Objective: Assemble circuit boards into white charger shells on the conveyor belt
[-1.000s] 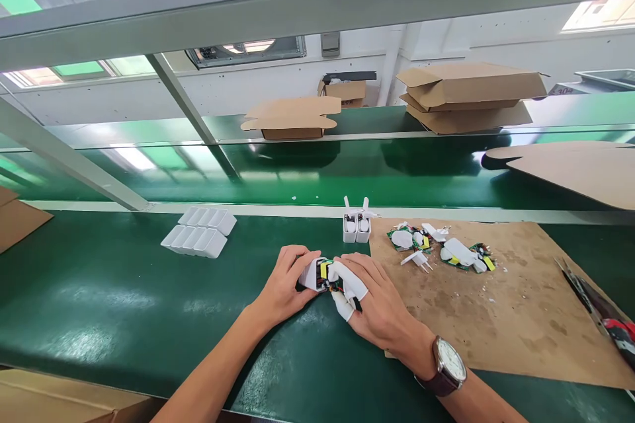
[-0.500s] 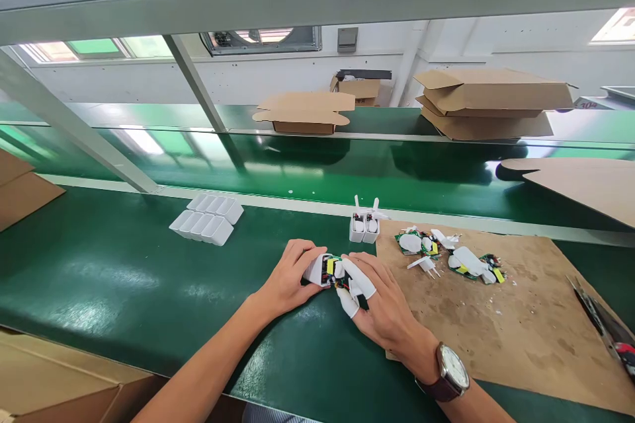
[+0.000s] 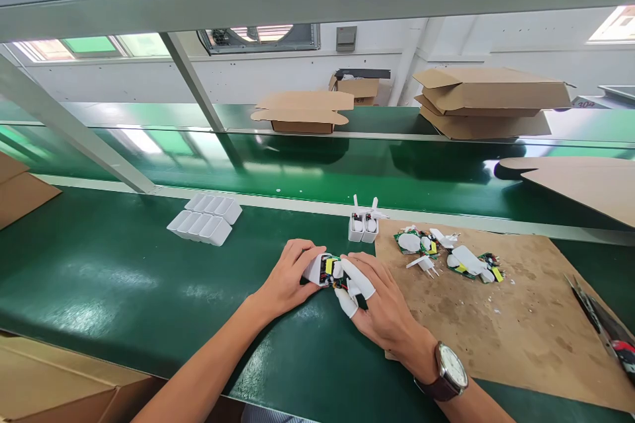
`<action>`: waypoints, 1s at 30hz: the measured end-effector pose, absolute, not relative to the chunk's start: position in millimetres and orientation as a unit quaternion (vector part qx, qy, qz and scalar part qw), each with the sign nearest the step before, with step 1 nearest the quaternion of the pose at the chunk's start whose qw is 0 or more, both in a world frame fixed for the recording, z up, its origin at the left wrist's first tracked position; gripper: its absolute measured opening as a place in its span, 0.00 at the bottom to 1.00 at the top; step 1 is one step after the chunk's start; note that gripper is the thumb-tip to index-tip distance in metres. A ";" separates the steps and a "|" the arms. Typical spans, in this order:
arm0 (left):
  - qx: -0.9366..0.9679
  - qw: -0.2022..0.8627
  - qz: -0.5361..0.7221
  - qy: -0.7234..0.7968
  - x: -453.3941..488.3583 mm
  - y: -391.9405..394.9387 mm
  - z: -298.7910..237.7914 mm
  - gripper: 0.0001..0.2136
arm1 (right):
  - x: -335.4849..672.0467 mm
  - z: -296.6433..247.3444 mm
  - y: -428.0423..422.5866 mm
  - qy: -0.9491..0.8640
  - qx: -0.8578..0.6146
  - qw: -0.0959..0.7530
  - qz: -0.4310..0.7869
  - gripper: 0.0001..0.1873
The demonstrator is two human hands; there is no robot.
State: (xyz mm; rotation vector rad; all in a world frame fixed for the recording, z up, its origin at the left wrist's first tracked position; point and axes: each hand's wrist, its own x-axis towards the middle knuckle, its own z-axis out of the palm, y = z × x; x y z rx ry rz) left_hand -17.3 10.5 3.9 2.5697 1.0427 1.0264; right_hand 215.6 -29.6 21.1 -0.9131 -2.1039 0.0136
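Observation:
My left hand [image 3: 294, 275] is closed around a white plastic housing [image 3: 314, 271], lying sideways with its mouth facing right. A circuit board [image 3: 331, 269] with a yellow part sits partly inside that mouth. My right hand [image 3: 380, 297], with white covers on the thumb and a finger, grips the board's outer end; what lies under the fingers is partly hidden. Behind the hands stand two upright white housings [image 3: 364, 230] with boards and plug pieces in their tops. Several white housings [image 3: 204, 219] lie in rows at the left.
Loose circuit boards [image 3: 469, 263] and a white plug piece [image 3: 424, 264] lie on a brown cardboard sheet [image 3: 476, 337] at right, with a pliers-like tool [image 3: 598, 317] at its edge. Cardboard boxes [image 3: 491, 92] rest behind the green bench [image 3: 124, 291]. A metal post [image 3: 104, 139] rises at left.
The view has shifted very slightly. Both hands, the housing and the board keep almost the same position.

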 end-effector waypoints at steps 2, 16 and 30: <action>0.865 0.095 0.346 0.351 -17.6 10.7 3.1 0.30 | 215.7 20.4 -29.6 -0.837 -0.362 0.411 0.006 0.38; 0.865 0.084 0.356 0.343 -16.6 10.9 4.6 0.29 | 215.2 21.6 -30.4 -0.834 -0.369 0.411 0.004 0.39; 0.872 0.083 0.346 0.336 -15.0 10.7 2.5 0.29 | 215.0 14.4 -28.6 -0.832 -0.370 0.413 0.021 0.36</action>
